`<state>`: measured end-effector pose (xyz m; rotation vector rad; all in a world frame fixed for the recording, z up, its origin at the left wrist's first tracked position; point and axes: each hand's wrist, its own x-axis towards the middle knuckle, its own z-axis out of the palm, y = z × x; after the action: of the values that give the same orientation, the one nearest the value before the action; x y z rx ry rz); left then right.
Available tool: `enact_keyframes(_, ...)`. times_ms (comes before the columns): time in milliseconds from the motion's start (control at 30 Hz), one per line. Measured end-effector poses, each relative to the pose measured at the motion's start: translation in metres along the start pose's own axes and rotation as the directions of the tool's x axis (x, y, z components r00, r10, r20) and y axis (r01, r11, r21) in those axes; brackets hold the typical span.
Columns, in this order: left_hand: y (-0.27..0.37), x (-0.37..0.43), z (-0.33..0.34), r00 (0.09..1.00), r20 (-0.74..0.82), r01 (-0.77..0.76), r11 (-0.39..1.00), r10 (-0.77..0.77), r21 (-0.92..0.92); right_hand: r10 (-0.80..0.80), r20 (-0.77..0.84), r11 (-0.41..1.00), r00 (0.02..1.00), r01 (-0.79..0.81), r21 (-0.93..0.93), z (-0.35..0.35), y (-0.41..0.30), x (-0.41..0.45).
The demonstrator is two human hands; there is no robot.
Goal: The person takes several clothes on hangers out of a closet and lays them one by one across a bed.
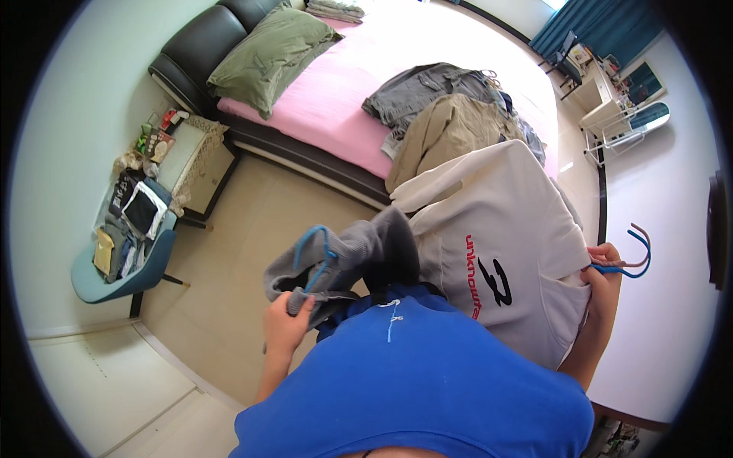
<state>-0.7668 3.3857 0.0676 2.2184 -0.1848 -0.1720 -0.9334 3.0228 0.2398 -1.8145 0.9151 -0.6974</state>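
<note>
My left hand [289,320] grips a grey knitted garment [366,240] near a blue clothes hanger [316,252], whose hook shows above the cloth. On the right, my right hand [604,266] is closed around the neck area of a light hooded sweatshirt [515,229] with red lettering and a black print. Two hanger hooks [644,252], one blue and one pinkish, stick out beyond that hand. The sweatshirt hangs down in front of me, one sleeve reaching towards the bed. The lower part of the grey garment is partly hidden.
A khaki jacket [446,126] and a dark grey garment [424,89] lie on the pink-sheeted bed [320,126], with a green pillow [275,57]. At the left, a blue chair [154,269] bearing folded clothes stands by a bedside cabinet [209,172].
</note>
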Motion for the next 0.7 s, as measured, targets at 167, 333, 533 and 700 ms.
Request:
enact_keyframes(167,0.034,0.095,-0.004,0.988,-0.139,0.065,0.998,-0.067,-0.020,-0.029,-0.013,0.998,1.000,0.029,0.059,0.043,-0.016,0.077)
enact_keyframes(333,0.079,0.174,-0.021,0.953,-0.299,-0.026,0.995,0.053,0.092,-0.104,0.078,0.995,0.992,0.103,0.013,0.068,-0.044,0.146)
enact_keyframes(533,0.114,0.312,-0.061,0.891,-0.354,-0.161,0.926,0.285,0.341,-0.161,0.119,0.971,0.980,0.179,-0.159,0.104,-0.100,0.224)
enact_keyframes(700,0.134,0.490,-0.079,0.849,-0.265,-0.300,0.829,0.458,0.471,-0.099,0.245,0.945,0.964,0.168,-0.279,0.142,-0.147,0.315)
